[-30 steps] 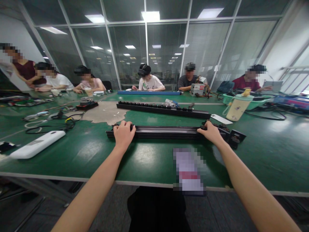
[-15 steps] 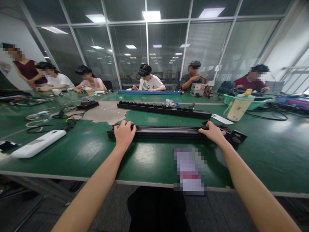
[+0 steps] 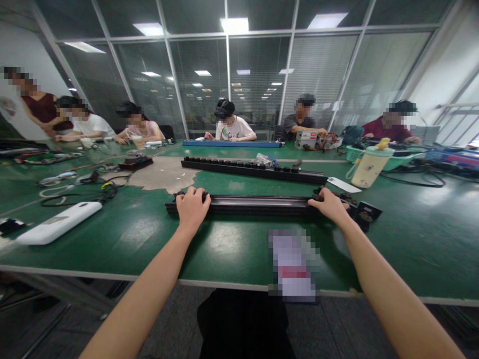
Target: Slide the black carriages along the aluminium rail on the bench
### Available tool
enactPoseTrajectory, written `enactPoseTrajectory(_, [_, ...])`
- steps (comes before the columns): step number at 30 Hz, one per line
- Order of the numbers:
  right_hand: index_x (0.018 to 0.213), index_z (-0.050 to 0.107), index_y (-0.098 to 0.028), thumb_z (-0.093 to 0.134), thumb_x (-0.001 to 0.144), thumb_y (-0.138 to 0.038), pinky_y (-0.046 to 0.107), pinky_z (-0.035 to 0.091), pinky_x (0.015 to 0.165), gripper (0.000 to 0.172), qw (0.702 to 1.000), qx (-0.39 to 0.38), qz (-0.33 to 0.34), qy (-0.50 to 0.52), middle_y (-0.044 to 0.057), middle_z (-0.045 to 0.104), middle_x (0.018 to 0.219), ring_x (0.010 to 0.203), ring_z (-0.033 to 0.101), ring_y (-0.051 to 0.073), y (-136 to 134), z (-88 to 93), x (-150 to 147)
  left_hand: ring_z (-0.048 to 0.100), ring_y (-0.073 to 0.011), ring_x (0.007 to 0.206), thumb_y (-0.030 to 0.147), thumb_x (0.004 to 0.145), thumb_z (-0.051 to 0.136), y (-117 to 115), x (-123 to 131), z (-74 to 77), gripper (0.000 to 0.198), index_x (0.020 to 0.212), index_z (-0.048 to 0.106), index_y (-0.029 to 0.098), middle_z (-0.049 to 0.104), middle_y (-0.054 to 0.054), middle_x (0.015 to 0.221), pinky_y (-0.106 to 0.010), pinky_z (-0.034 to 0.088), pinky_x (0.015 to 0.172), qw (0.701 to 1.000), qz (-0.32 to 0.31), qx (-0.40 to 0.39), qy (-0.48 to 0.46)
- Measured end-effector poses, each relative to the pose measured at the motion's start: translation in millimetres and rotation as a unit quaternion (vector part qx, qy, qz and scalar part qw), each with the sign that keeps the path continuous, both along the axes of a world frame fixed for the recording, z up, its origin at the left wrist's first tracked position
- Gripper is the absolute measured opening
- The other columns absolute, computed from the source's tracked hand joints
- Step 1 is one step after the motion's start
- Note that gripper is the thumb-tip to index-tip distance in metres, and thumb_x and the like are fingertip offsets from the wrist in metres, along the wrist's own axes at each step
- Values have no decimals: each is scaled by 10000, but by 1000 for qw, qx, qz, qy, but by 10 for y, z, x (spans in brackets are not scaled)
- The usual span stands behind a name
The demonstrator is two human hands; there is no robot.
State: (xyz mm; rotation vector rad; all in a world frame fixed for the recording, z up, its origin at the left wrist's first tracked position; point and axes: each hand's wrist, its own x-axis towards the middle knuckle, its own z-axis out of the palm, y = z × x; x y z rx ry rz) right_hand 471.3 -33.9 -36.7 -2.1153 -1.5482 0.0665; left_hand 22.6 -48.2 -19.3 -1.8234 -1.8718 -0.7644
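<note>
Near the front edge of the bench [image 3: 123,239], your left hand [image 3: 191,207] and right hand [image 3: 330,205] curl tight over the black strip [image 3: 258,204] near both ends; it seems rigid, weighty.

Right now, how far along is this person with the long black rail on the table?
Looks done: the far black strip carries a row of black blocks. In hand: left hand and right hand grip the ends of the near black rail, whose middle looks bare. Probably left: the loose black pieces by its right end.
</note>
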Motion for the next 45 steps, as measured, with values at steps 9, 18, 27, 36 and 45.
enactPoseTrajectory(9, [862, 462, -258, 584, 754, -549, 538, 381, 919, 333, 1000, -8, -11, -6, 84, 691, 888, 938, 638, 344, 7, 19, -6, 627, -300, 1029, 392, 994, 471, -12, 10, 18, 320, 1095, 721, 218, 697, -131, 1145, -452, 390, 963, 1000, 2, -9, -7])
enactPoseTrajectory(18, [897, 484, -252, 578, 769, -544, 546, 383, 930, 333, 1000, -12, -20, -11, 96, 687, 897, 975, 639, 360, -6, 23, -4, 628, -306, 1046, 392, 994, 472, -6, 8, 9, 328, 1108, 719, 208, 692, -136, 1150, -453, 390, 963, 1000, 1, -6, -5])
enactPoseTrajectory(27, [892, 487, -255, 589, 759, -539, 555, 385, 926, 330, 1000, -7, -16, -8, 99, 700, 896, 957, 642, 356, 14, 7, 24, 631, -309, 1040, 392, 996, 467, -14, 11, 13, 331, 1112, 719, 210, 696, -134, 1153, -458, 390, 969, 1000, 1, -4, -2])
enactPoseTrajectory(36, [949, 493, -249, 571, 782, -543, 558, 383, 945, 347, 1000, -20, -16, -12, 128, 712, 979, 1018, 643, 373, 24, 5, 32, 630, -306, 1038, 390, 995, 473, -11, 9, 11, 322, 1106, 719, 213, 696, -131, 1144, -456, 385, 969, 1000, -1, -7, -9])
enactPoseTrajectory(45, [1043, 561, -222, 555, 821, -538, 568, 372, 966, 386, 999, -31, -21, -33, 155, 722, 1020, 1052, 649, 387, -16, 35, -11, 631, -300, 1039, 389, 999, 472, -14, 9, 10, 321, 1111, 715, 212, 696, -129, 1157, -448, 386, 971, 1000, 3, -7, -5])
